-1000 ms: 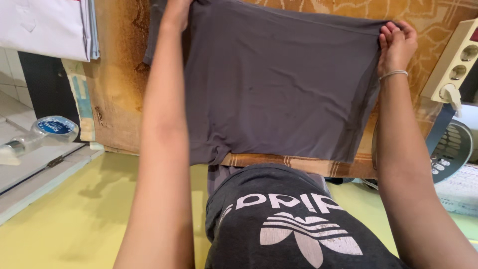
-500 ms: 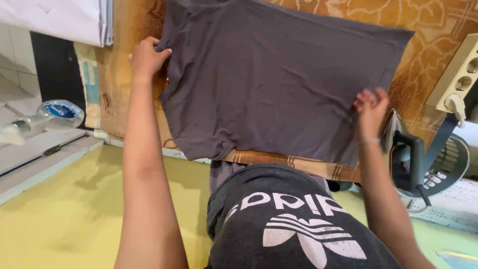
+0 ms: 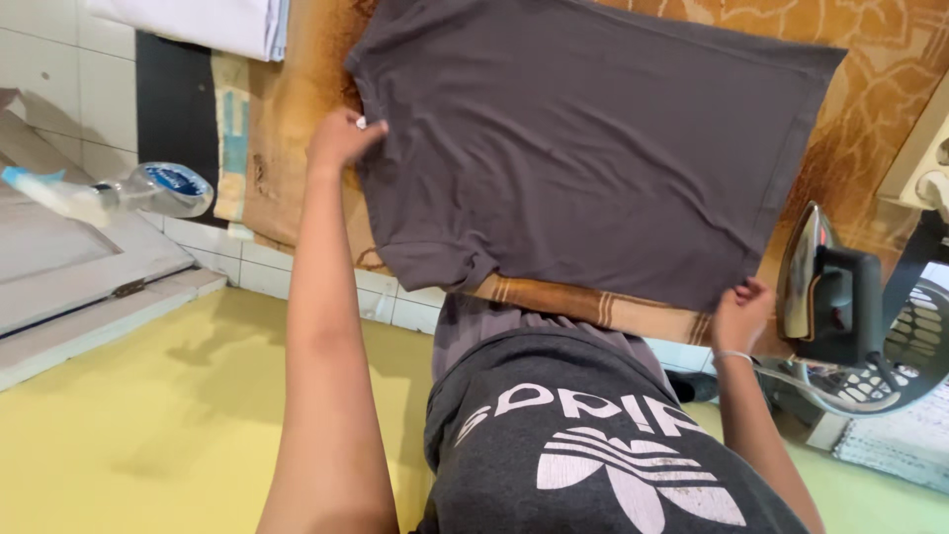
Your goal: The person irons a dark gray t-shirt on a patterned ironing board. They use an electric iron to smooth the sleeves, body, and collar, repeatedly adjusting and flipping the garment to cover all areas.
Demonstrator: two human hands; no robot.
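Gripping the grey shirt, spread flat on the brown patterned board, we pinch its left edge in our left hand and its near right corner in our right hand; an upright iron stands just right.

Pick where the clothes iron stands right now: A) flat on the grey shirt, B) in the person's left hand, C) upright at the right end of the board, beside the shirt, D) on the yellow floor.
C: the clothes iron stands upright on its heel, clear of the grey shirt, just beyond the right hand at the shirt's corner.
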